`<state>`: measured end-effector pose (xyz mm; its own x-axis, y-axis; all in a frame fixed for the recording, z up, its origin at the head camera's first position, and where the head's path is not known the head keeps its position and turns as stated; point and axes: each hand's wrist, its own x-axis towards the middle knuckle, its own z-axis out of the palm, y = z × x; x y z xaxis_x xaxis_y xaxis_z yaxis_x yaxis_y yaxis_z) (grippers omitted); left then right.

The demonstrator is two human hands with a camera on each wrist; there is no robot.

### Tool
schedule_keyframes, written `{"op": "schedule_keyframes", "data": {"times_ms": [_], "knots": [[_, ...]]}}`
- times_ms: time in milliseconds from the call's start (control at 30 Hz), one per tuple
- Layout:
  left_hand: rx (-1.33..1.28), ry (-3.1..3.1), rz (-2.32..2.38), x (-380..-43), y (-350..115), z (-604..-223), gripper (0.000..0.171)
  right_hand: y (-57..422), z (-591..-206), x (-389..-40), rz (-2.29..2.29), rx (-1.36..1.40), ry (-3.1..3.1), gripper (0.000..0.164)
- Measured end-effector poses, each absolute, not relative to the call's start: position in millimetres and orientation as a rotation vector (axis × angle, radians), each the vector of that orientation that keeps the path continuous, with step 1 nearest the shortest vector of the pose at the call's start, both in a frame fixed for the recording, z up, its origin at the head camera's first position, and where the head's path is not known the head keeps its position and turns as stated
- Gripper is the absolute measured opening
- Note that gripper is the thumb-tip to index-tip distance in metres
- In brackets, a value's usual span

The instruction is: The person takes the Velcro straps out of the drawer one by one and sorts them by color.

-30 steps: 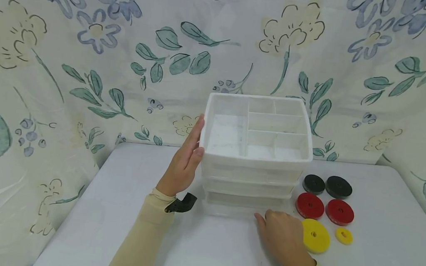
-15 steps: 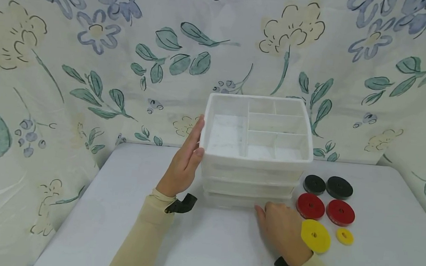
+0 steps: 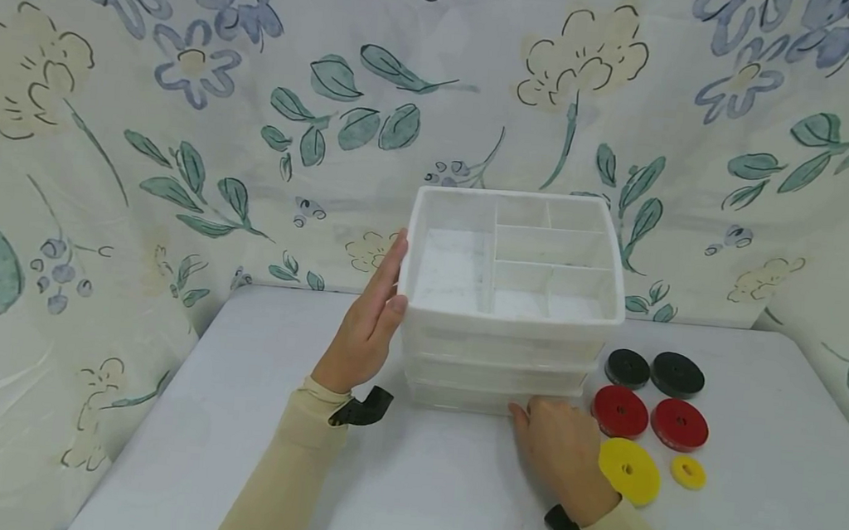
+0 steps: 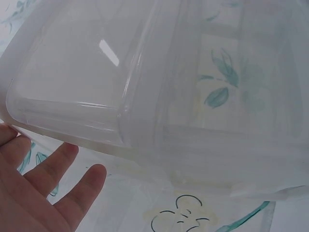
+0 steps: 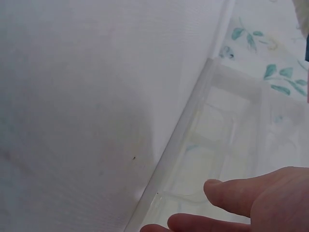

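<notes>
A white plastic drawer organizer (image 3: 509, 326), with a divided tray on top, stands on the table. My left hand (image 3: 360, 326) rests along its left side with fingers extended. In the left wrist view, the fingers of that hand (image 4: 48, 188) lie beside the translucent side wall (image 4: 72, 58). At the organizer's base, the bottom drawer (image 3: 459, 398) sits flush under the upper ones. My right hand (image 3: 559, 454) touches the right part of its front, thumb pointing left. Seen from the right wrist, the thumb and fingers of this hand (image 5: 270, 203) are at the drawer front; some fingertips are cut off.
Right of the organizer lie two black discs (image 3: 677, 375), two red discs (image 3: 680, 425), a large yellow disc (image 3: 633, 473) and a small yellow ring (image 3: 688, 471). The white table (image 3: 260, 352) meets a flower-patterned cloth (image 3: 327, 166) behind.
The bottom drawer has slid inward from partly pulled out to flush, with my right hand moving forward against it. My left hand has stayed on the organizer's side.
</notes>
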<state>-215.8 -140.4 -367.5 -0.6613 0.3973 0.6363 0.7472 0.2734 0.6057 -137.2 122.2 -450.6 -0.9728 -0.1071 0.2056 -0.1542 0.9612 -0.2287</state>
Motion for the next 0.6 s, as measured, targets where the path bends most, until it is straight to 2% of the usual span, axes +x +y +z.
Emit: {"op": "schedule_keyframes", "data": {"times_ms": [600], "knots": [[-1.044, -2.186, -1.326, -216.0, -139.7, -367.3, 0.061, 121.6, -453.7, -142.3, 0.282, 0.223, -2.821, 0.036]]}}
